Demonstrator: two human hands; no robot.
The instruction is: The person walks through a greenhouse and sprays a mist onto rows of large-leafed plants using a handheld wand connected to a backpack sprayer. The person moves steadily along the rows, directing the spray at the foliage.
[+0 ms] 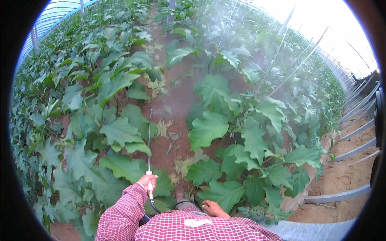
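My left hand (147,182) is closed around the pale handle of a spray wand (149,144). Its thin metal tube points forward, the small nozzle tip ending above the soil path between two plant rows. A dark hose (154,206) runs from the handle's lower end toward my body. Fine mist hangs ahead and to the right of the nozzle, over the leaves. Low at my waist, my right hand (214,209) is loosely bent with nothing visible in it, its fingertips close to a dark loop of hose. Broad green lobed leaves (209,128) stand just beyond it.
Dense leafy plants (116,86) rise on the left. The brown soil path (173,136) carries dried leaves. Upright strings and poles stand among the right row. Curved metal strips (341,197) lie over sandy ground at the right, and blue-tinted greenhouse covering (54,16) arches at upper left.
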